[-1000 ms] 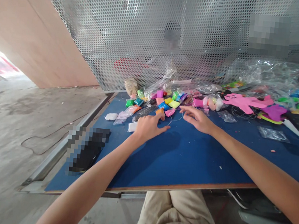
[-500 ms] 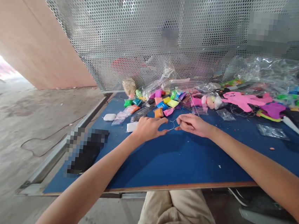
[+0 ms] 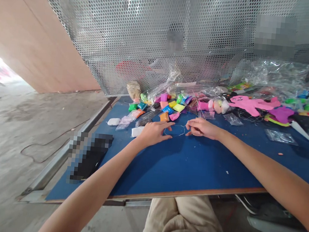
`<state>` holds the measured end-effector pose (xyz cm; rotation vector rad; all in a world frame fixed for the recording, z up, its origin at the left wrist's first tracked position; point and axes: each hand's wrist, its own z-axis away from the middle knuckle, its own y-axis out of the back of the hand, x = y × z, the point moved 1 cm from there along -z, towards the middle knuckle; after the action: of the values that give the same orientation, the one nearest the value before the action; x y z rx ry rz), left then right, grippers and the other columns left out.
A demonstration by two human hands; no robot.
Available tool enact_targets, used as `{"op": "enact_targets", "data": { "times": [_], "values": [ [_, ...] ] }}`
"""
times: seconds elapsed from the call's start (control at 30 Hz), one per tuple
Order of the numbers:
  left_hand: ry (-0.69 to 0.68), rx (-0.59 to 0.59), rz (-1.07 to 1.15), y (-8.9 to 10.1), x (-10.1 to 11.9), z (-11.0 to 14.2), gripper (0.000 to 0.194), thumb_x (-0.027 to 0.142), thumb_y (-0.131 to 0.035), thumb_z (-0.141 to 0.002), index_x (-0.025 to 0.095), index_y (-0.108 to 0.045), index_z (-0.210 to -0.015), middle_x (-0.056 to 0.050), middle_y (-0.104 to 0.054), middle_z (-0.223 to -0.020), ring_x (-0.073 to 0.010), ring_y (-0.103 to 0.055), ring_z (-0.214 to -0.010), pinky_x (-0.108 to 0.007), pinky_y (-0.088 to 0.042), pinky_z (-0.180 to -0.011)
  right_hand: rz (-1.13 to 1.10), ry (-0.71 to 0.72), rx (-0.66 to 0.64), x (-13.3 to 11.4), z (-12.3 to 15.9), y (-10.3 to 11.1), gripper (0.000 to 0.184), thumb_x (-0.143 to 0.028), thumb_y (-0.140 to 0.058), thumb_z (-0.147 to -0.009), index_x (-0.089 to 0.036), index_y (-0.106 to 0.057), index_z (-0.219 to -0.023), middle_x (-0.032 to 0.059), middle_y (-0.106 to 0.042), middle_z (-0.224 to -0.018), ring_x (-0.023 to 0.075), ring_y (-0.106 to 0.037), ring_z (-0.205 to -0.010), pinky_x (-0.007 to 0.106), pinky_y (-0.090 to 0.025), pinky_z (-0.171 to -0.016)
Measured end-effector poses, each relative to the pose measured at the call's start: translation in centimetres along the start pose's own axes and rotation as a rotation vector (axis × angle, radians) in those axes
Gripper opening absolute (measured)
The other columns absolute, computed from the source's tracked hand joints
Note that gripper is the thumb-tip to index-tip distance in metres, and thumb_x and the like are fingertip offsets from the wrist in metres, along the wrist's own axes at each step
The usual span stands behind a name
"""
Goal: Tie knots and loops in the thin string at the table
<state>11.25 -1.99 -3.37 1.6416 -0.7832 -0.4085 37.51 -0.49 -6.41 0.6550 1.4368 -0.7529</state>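
Note:
Over the blue table (image 3: 193, 167), a thin loop of pale wire or thread (image 3: 184, 131) spans the gap between my two hands. My left hand (image 3: 155, 133) has its thumb and forefinger spread apart around the loop's left side; whether they touch it is hard to see. Opposite it, my right hand (image 3: 201, 129) pinches the right end of the loop between thumb and fingertips. Small colourful packets of what looks like clay, with an orange one (image 3: 164, 117) nearest, lie just behind my hands.
A perforated metal panel (image 3: 151, 39) stands along the back. A pink bear-like cutout (image 3: 250, 104) and clear plastic bags (image 3: 280, 71) lie back right. On the left are a white case (image 3: 114, 121), a white block (image 3: 137, 131) and a dark, partly blurred item (image 3: 93, 157).
My right hand has moved slightly right, away from my left hand. More of the loop shows between them, and it looks wider. The left fingers stay spread.

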Motion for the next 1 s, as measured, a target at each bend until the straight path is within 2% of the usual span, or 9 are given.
{"op": "enact_targets", "data": {
  "times": [0.2, 0.5, 0.7, 1.0],
  "values": [
    [-0.049, 0.02, -0.066, -0.1, -0.4, 0.0, 0.061, 0.05, -0.067, -0.087, 0.033, -0.05, -0.143, 0.0, -0.071, -0.12, -0.0154, -0.068, -0.08, -0.025, -0.042, -0.066, -0.028, -0.004, -0.021, 0.4, -0.1, 0.2, 0.034, -0.049, -0.059, -0.094, -0.017, -0.059, -0.081, -0.0076, -0.049, -0.041, 0.0069, -0.037, -0.039, 0.044, -0.051, -0.098],
    [-0.072, 0.061, 0.008, -0.3, -0.8, 0.1, 0.053, 0.056, -0.064, -0.087, 0.032, -0.06, -0.135, 0.001, -0.074, -0.115, -0.0147, -0.069, -0.078, -0.024, -0.044, -0.067, 0.009, -0.001, -0.069, 0.3, 0.1, 0.5, 0.035, -0.049, -0.057, -0.095, -0.018, -0.057, -0.079, -0.0077, -0.05, -0.042, 0.0076, -0.038, -0.04, 0.044, -0.049, -0.1],
    [-0.102, 0.085, -0.054, -0.2, -0.5, 0.1, 0.045, 0.054, -0.061, -0.09, 0.032, -0.064, -0.129, 0.0, -0.076, -0.109, -0.0155, -0.07, -0.078, -0.025, -0.043, -0.067, 0.026, -0.002, -0.1, 0.1, 0.1, 0.7, 0.034, -0.048, -0.056, -0.096, -0.018, -0.057, -0.079, -0.0076, -0.051, -0.043, 0.0074, -0.04, -0.041, 0.043, -0.048, -0.101],
    [-0.111, 0.119, -0.12, -0.6, -0.9, 0.1, 0.05, 0.052, -0.063, -0.089, 0.032, -0.06, -0.135, 0.002, -0.074, -0.114, -0.0164, -0.07, -0.079, -0.028, -0.044, -0.07, 0.01, 0.014, -0.109, 0.4, 0.0, 1.1, 0.033, -0.048, -0.055, -0.097, -0.018, -0.056, -0.08, -0.0074, -0.05, -0.044, 0.0082, -0.041, -0.043, 0.045, -0.047, -0.103]
  ]
}}
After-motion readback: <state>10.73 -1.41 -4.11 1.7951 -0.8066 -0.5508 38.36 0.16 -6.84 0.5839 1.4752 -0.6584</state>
